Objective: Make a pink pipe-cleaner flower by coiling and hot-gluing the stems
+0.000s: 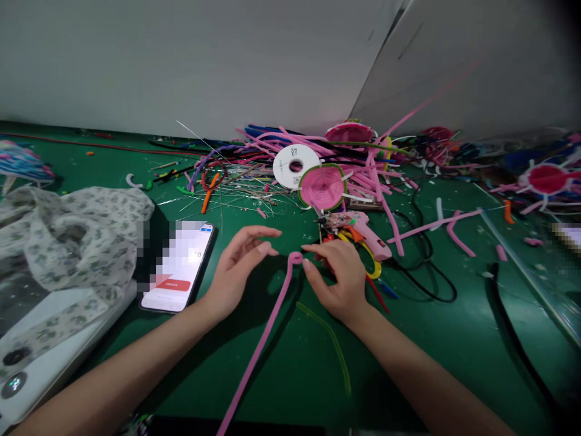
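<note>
Pink strip (277, 307) slants up from the near edge of your view to the space between your hands, its far end over the green worktop (436, 327); to wind that curl neatly, it would probably help to pinch it between right thumb and forefinger while your left hand (233, 275) steadies the length just below; a light, even pressure should suit it, since a hard squeeze may flatten the loop; your left fingers are loosely bent, thumb apart from forefinger, with nothing between them; the thumb and forefinger tips of your right hand (341, 278) sit right at the curl's side, though I cannot tell whether they pinch it; the strip looks long, slim and soft, with a small tight curl at its tip and a nearly straight tail; a yellow-green strip (334, 340) lies near it, and a pink glue gun (374, 242) beyond your right hand.
</note>
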`<action>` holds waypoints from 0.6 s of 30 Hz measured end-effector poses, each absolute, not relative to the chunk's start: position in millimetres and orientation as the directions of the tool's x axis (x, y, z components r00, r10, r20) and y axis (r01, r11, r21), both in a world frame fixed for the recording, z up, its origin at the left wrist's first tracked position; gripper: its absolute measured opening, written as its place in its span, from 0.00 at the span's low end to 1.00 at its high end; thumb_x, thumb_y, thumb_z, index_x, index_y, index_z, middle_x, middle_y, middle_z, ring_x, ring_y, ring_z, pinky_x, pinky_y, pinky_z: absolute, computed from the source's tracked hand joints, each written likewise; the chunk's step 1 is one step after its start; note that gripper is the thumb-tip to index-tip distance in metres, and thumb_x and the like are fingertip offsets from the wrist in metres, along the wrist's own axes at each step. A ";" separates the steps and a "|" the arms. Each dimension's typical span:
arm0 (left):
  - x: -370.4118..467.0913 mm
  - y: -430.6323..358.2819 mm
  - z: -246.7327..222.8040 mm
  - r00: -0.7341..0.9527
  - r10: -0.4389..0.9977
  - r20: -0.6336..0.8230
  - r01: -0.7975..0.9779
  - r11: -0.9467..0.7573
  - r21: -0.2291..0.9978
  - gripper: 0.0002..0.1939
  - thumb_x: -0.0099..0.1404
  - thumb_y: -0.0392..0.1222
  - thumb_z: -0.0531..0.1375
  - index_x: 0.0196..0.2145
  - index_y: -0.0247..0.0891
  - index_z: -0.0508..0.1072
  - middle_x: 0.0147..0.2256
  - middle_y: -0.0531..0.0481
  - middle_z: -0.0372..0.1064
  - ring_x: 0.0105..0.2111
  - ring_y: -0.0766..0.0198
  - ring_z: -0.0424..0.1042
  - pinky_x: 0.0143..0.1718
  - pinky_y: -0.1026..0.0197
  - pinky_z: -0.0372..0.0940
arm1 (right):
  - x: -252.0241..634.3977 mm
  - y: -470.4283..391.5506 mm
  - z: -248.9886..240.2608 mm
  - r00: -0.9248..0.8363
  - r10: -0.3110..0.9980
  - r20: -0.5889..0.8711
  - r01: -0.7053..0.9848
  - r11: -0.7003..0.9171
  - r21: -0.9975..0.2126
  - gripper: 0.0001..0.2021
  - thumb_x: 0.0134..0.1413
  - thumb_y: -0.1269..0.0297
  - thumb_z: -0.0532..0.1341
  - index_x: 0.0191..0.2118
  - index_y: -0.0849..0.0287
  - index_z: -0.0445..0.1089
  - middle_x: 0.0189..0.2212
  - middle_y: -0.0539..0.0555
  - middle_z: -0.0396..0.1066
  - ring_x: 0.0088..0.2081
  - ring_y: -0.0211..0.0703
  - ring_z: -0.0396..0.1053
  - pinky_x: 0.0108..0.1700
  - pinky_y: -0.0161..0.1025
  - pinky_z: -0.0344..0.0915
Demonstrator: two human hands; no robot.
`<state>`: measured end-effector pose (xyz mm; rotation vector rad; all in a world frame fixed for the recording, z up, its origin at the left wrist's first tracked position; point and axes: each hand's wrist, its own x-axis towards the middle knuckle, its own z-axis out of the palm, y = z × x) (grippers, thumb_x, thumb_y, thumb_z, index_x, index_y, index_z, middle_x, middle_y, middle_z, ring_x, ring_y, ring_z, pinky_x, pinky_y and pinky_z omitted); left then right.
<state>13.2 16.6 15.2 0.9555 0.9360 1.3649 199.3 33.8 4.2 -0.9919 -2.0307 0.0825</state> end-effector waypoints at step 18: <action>13.6 18.8 8.4 0.044 0.946 0.320 0.172 -0.323 0.931 0.09 0.64 0.36 0.59 0.40 0.45 0.77 0.45 0.47 0.68 0.49 0.56 0.65 0.57 0.50 0.54 | 200.6 30.3 9.1 -0.189 0.736 0.650 0.531 0.633 -0.563 0.08 0.54 0.65 0.58 0.41 0.58 0.68 0.28 0.51 0.66 0.29 0.40 0.64 0.34 0.40 0.62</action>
